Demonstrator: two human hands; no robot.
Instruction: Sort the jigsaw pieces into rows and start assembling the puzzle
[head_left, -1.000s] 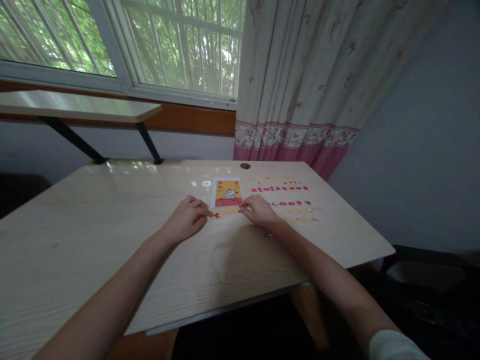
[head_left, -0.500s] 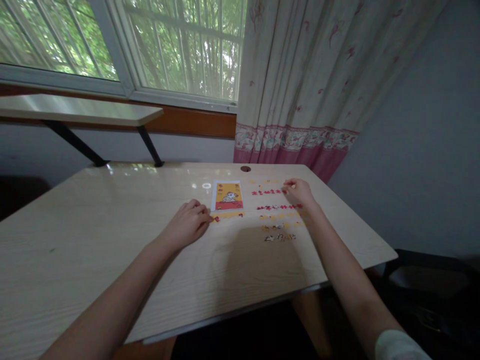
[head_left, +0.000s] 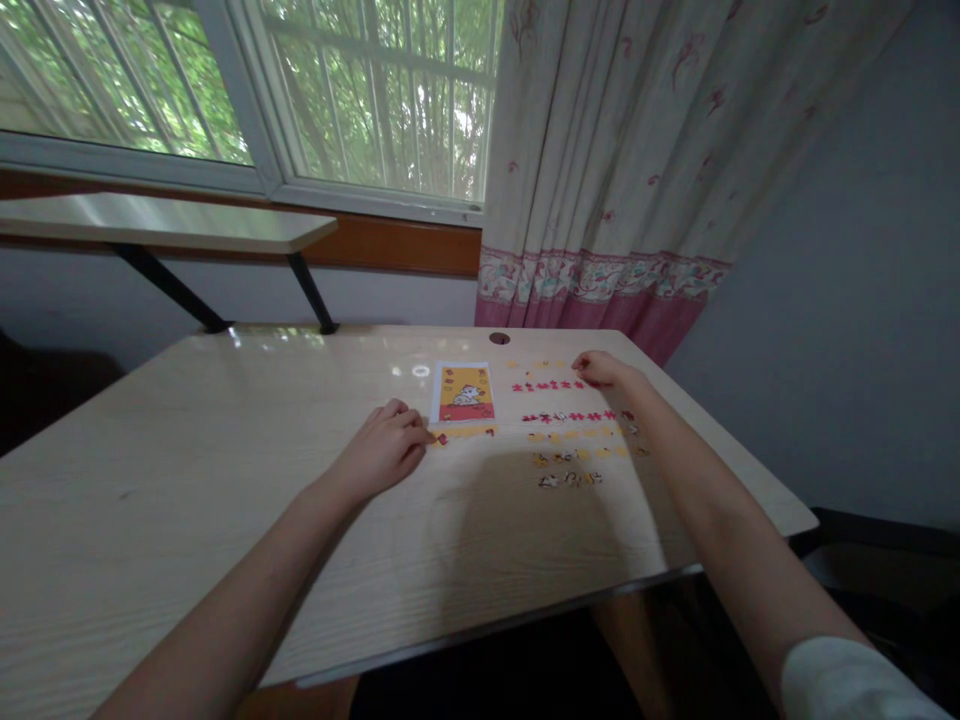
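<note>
My left hand (head_left: 391,445) rests on the desk with its fingers curled together. Its fingertips touch the left end of a narrow joined strip of yellow and red jigsaw puzzle pieces (head_left: 466,432). Just above that strip lies a picture card (head_left: 469,393) of a white cartoon animal on yellow and red. Over at the right, my right hand (head_left: 602,368) pinches with its fingertips by the loose yellow pieces (head_left: 551,364). A row of red puzzle pieces (head_left: 551,386) lies just below them. Whatever the right fingertips hold is too small to make out.
Lower rows hold red pieces (head_left: 577,417), yellow pieces (head_left: 585,434) and white patterned pieces (head_left: 570,480), partly near my right forearm. A raised shelf (head_left: 225,225) stands at the desk's back left. The curtain (head_left: 600,200) hangs behind the desk (head_left: 225,500).
The whole view has shifted slightly, so things sit a little further right. My right fingers have bent down slightly by the upper rows; the left hand stays at the strip.
</note>
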